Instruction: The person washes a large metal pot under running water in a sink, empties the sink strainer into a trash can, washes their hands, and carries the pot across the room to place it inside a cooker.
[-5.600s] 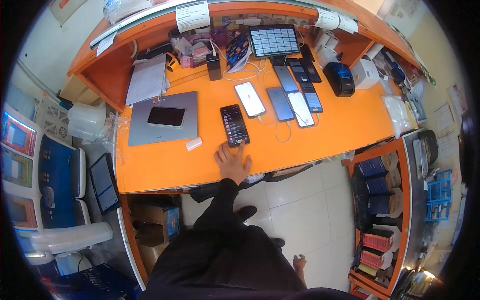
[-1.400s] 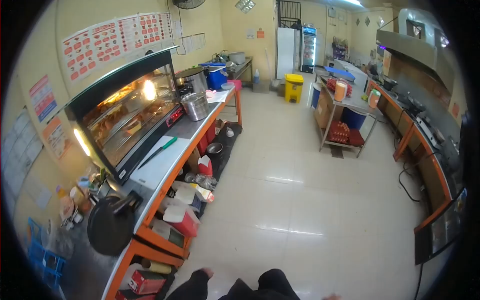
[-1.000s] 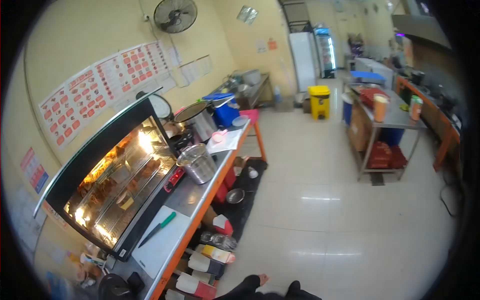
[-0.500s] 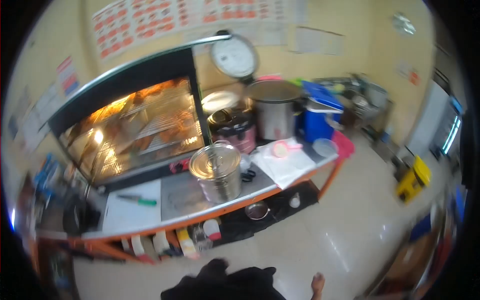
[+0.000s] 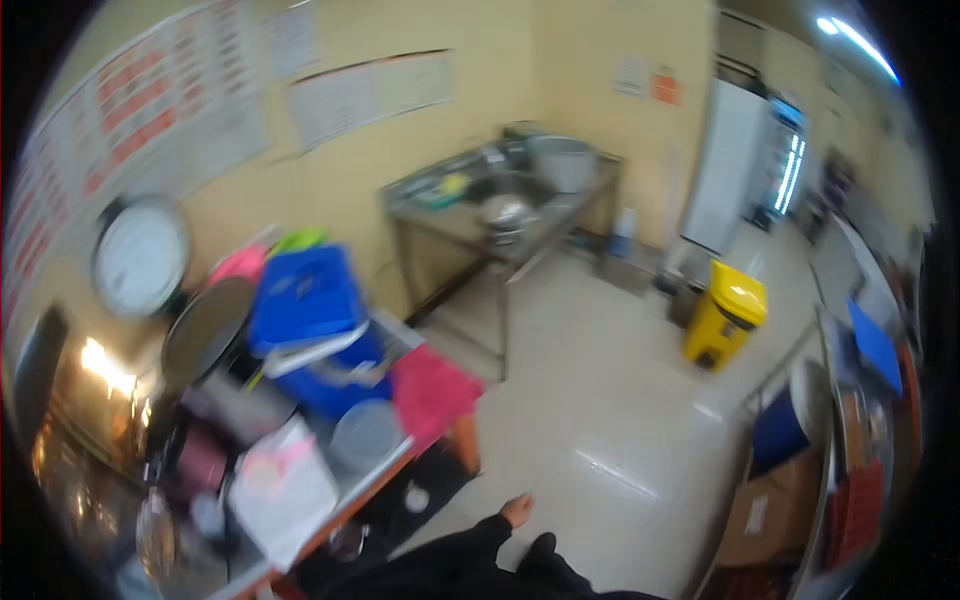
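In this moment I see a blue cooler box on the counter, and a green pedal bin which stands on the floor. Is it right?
Not quite: the pedal bin is yellow, not green, as the head view shows. It does stand on the floor, and the blue cooler box is on the counter.

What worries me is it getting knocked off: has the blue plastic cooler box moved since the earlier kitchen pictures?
No: against the orange-edged metal counter, the blue plastic cooler box still stands near the far end, beside the large silver pot.
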Action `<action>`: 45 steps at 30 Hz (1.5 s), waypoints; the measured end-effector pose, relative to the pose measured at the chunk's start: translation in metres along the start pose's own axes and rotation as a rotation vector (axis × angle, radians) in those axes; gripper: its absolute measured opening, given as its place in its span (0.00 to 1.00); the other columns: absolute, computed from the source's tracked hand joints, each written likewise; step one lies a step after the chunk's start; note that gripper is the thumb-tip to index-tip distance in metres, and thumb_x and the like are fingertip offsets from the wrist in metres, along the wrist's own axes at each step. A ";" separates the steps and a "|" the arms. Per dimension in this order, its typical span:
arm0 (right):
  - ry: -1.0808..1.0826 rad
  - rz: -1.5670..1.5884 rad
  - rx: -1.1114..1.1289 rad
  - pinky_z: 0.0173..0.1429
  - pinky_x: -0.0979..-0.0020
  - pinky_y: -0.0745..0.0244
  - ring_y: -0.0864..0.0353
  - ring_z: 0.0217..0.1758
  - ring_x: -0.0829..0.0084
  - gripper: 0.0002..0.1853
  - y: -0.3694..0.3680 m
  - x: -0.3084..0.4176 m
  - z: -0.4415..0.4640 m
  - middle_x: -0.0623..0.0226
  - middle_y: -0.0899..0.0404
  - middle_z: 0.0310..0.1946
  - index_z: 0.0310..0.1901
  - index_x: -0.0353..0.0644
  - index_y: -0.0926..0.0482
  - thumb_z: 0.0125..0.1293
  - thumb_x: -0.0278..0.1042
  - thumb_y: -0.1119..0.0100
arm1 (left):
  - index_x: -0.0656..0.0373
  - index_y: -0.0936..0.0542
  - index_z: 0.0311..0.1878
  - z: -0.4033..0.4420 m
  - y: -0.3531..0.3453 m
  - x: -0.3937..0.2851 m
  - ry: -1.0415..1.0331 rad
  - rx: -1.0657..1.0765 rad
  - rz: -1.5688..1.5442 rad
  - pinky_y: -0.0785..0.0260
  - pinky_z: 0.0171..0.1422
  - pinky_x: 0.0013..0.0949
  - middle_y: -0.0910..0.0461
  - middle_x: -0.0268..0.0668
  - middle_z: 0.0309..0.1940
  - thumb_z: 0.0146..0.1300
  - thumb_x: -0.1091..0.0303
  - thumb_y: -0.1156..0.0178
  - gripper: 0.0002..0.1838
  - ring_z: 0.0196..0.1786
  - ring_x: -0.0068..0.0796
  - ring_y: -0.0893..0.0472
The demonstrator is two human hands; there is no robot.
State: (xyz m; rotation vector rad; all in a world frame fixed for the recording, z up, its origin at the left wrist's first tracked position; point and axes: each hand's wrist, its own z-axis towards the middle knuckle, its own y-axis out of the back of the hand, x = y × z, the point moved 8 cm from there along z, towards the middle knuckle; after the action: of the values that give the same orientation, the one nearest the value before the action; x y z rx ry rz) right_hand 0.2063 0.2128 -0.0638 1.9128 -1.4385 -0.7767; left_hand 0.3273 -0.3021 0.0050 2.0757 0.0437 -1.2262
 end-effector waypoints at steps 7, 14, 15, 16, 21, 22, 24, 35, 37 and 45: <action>0.612 0.057 -0.317 0.51 0.55 0.28 0.23 0.47 0.52 0.16 0.286 0.305 0.290 0.54 0.20 0.42 0.34 0.43 0.18 0.64 0.43 0.53 | 0.58 0.23 0.50 0.160 0.000 -0.016 -0.041 0.193 0.009 0.32 0.57 0.40 0.20 0.47 0.45 0.70 0.51 0.56 0.22 0.52 0.47 0.23; 0.958 0.626 -0.518 0.53 0.55 0.30 0.26 0.47 0.49 0.14 0.588 0.598 0.386 0.48 0.24 0.39 0.47 0.45 0.21 0.58 0.34 0.43 | 0.60 0.22 0.52 0.479 0.070 -0.053 0.037 0.031 -0.185 0.30 0.53 0.32 0.18 0.38 0.44 0.72 0.54 0.56 0.22 0.44 0.27 0.21; 0.941 0.555 -0.433 0.55 0.54 0.31 0.27 0.49 0.50 0.14 0.588 0.617 0.422 0.48 0.24 0.40 0.46 0.45 0.21 0.57 0.35 0.41 | 0.61 0.22 0.52 0.527 0.088 -0.082 0.004 -0.004 -0.199 0.30 0.52 0.32 0.18 0.37 0.43 0.72 0.54 0.56 0.22 0.43 0.27 0.21; 0.969 0.363 -0.412 0.56 0.53 0.33 0.27 0.50 0.50 0.14 0.596 0.630 0.430 0.49 0.23 0.41 0.45 0.46 0.20 0.57 0.36 0.40 | 0.62 0.21 0.51 0.571 0.112 -0.114 -0.012 -0.033 -0.213 0.29 0.52 0.32 0.17 0.37 0.43 0.72 0.54 0.55 0.22 0.43 0.27 0.20; 0.911 0.444 -0.560 0.60 0.57 0.35 0.28 0.53 0.53 0.13 0.685 0.624 0.536 0.53 0.21 0.39 0.44 0.45 0.19 0.57 0.35 0.38 | 0.62 0.20 0.48 0.730 0.286 -0.343 -0.331 -0.253 -0.479 0.30 0.52 0.28 0.17 0.37 0.40 0.70 0.59 0.50 0.16 0.44 0.24 0.20; 0.806 0.515 -0.595 0.57 0.57 0.33 0.27 0.50 0.54 0.13 0.706 0.615 0.574 0.52 0.21 0.38 0.44 0.44 0.19 0.57 0.35 0.38 | 0.62 0.20 0.48 0.760 0.317 -0.371 -0.389 -0.300 -0.525 0.30 0.52 0.27 0.17 0.37 0.40 0.70 0.61 0.49 0.15 0.44 0.24 0.20; 0.526 0.635 -0.639 0.48 0.62 0.27 0.21 0.41 0.58 0.10 0.753 0.595 0.648 0.51 0.19 0.35 0.42 0.40 0.20 0.59 0.33 0.42 | 0.63 0.20 0.47 0.821 0.380 -0.408 -0.470 -0.445 -0.468 0.30 0.51 0.26 0.17 0.36 0.39 0.68 0.64 0.46 0.13 0.44 0.23 0.20; 1.018 1.558 0.018 0.47 0.73 0.36 0.32 0.39 0.82 0.27 1.217 0.931 0.796 0.78 0.29 0.39 0.59 0.45 0.29 0.69 0.58 0.53 | 0.66 0.23 0.46 1.143 0.621 -0.412 0.176 -0.830 -0.488 0.29 0.24 0.26 0.20 0.38 0.29 0.61 0.55 0.39 0.21 0.24 0.26 0.21; 1.183 1.568 0.445 0.56 0.70 0.36 0.28 0.51 0.77 0.30 1.256 1.020 0.816 0.74 0.26 0.53 0.61 0.45 0.30 0.68 0.60 0.53 | 0.63 0.24 0.45 1.162 0.615 -0.402 0.077 -0.771 -0.683 0.35 0.20 0.25 0.23 0.33 0.25 0.62 0.63 0.42 0.14 0.20 0.20 0.26; 1.403 1.116 0.269 0.54 0.73 0.33 0.24 0.46 0.73 0.22 1.287 1.132 0.771 0.66 0.21 0.44 0.53 0.33 0.27 0.54 0.24 0.50 | 0.66 0.23 0.42 1.089 0.601 -0.421 0.137 -0.934 -0.654 0.33 0.20 0.24 0.22 0.34 0.24 0.57 0.70 0.46 0.12 0.20 0.19 0.25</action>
State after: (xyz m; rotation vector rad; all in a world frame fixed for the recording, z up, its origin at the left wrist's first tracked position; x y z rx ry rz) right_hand -0.8929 -1.2606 0.3263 0.9288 -1.2462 1.1042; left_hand -0.5016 -1.2608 0.3476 1.3093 1.1961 -1.0841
